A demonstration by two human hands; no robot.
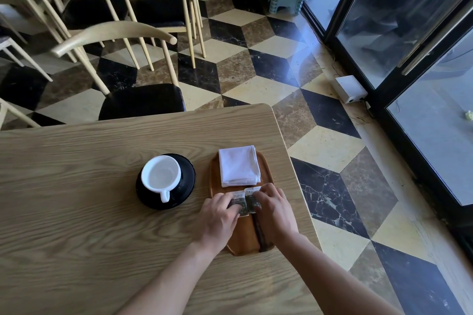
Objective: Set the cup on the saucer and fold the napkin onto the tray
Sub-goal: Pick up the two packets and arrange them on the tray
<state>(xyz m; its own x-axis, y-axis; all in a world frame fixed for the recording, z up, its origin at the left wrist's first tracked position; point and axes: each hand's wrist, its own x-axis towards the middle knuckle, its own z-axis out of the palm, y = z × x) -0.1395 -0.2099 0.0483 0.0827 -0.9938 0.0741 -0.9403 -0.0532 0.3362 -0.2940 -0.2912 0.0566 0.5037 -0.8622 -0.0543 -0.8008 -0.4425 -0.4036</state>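
A white cup (160,176) stands upright on a black saucer (188,176), handle toward me. To its right lies a wooden tray (244,231). A folded white napkin (238,166) rests on the tray's far end. Just below the napkin, two small dark packets lie side by side on the tray. My left hand (220,215) presses its fingertips on the left packet (238,201). Fingers of my right hand (275,210) rest on the right packet (252,199). A dark stick-like item (261,233) lies along the tray between my hands.
The wooden table (89,212) ends close to the tray on the right. A black-seated chair (140,100) stands at the far edge, more chairs behind it. Glass doors (409,33) and a small white box (350,89) are on the floor's right side.
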